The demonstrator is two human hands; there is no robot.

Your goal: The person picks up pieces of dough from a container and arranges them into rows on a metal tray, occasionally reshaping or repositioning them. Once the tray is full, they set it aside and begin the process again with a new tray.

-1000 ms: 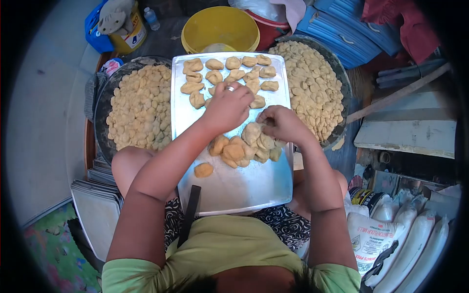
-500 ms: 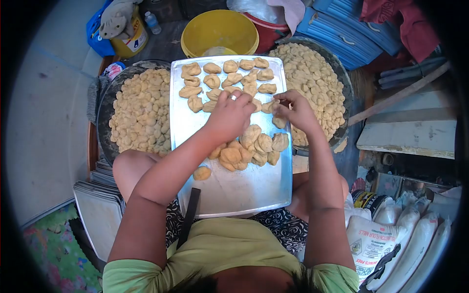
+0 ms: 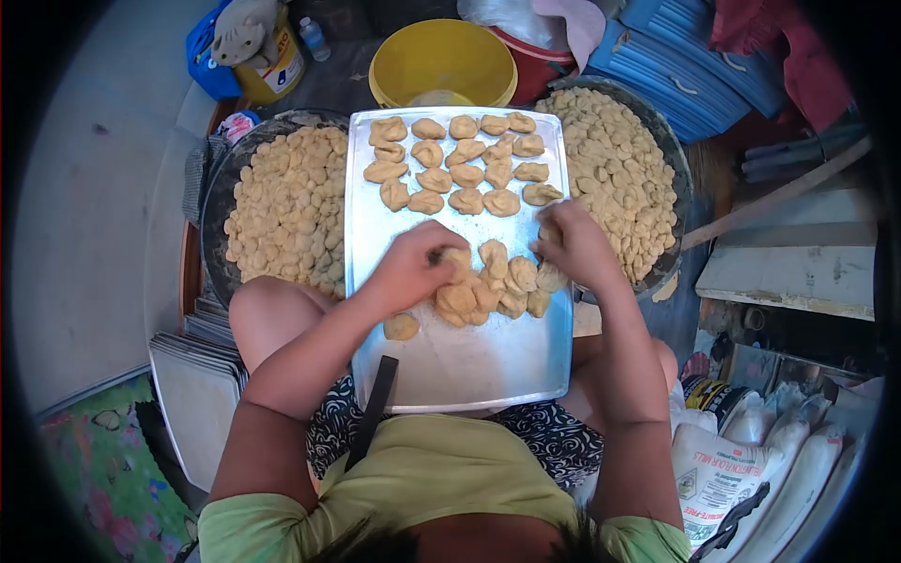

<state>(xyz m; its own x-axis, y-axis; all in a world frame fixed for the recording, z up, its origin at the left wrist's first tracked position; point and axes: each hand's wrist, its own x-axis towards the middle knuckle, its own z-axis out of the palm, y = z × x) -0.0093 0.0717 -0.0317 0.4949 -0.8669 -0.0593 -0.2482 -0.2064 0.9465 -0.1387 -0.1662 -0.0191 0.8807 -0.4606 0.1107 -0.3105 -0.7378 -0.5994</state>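
Observation:
A metal baking tray [image 3: 469, 375] rests across my lap. Rows of shaped dough pieces [image 3: 466, 175] cover its far half. Closer to me lies a heap of dough pieces [image 3: 466, 302], and one single dough piece [image 3: 401, 327] sits apart at its left. My left hand [image 3: 418, 266] is closed around a dough piece [image 3: 458, 264] at the heap's left edge. Over the tray's right rim, my right hand [image 3: 577, 246] has its fingers closed on another dough piece [image 3: 548, 231], mostly hidden by them.
Wide round pans of dough pieces stand at left [image 3: 286, 202] and right [image 3: 615, 169]. Behind the tray is a yellow basin [image 3: 441, 61]. Stacked trays [image 3: 192, 394] lean at my left. Flour sacks [image 3: 718, 474] stand at lower right, beneath a wooden pole [image 3: 779, 192].
My left hand has drawn back from the rows to the heap and taken a dough piece. My right hand has come slightly nearer, over the loose piece by the right rim.

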